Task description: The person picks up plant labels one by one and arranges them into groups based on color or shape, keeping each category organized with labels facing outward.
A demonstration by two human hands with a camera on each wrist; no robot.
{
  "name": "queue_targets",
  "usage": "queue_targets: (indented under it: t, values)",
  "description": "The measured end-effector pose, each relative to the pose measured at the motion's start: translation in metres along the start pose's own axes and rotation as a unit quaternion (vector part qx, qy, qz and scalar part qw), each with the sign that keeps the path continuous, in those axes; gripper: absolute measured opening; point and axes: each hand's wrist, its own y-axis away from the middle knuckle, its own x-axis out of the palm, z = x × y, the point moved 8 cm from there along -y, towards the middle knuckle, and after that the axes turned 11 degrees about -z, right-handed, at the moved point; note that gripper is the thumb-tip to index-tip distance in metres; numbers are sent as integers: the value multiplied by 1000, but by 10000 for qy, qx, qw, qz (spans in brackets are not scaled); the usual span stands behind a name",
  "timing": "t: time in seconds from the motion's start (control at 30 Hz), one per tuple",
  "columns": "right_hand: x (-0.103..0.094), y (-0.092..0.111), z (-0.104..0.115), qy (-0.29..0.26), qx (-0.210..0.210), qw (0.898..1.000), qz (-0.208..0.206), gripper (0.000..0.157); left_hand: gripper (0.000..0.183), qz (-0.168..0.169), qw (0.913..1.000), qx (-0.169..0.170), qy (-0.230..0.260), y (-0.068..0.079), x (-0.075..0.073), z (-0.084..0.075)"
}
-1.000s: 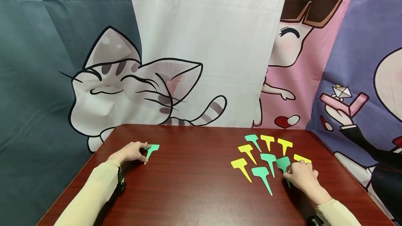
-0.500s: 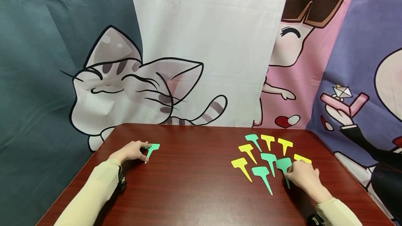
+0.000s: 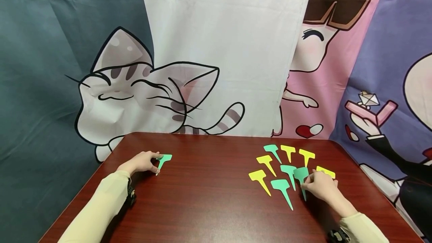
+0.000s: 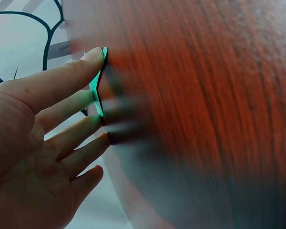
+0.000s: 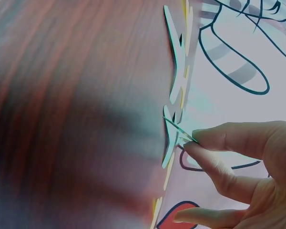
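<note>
My left hand is at the left of the table, its thumb and fingers pinching a green T-shaped plant label. In the left wrist view that label appears nearly edge-on between thumb and fingertips. At the right, my right hand pinches another green plant label by its side with thumb and index finger. The right wrist view shows this label tilted, raised at the pinched edge. It overlaps a neighbouring green label. A yellow label lies just behind the right hand, partly hidden.
Two more green labels and several yellow labels lie spread around the right hand on the dark red wooden table. A cartoon-printed cloth hangs behind the table's far edge.
My right hand has taken hold of the green label, tilted it up and shifted it slightly left towards its neighbour. The left hand stays in place with its label.
</note>
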Motion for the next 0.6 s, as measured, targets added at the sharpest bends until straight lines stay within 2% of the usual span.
queue_targets:
  t: [0.37, 0.6]
  values:
    - [2, -5, 35, -201, -637, 9966, -478, 24, 70, 23, 10000, 15, 43, 0, 0, 2]
    - [7, -11, 54, -339, -780, 9957, -355, 25, 69, 62, 9999, 53, 66, -2, 2, 2]
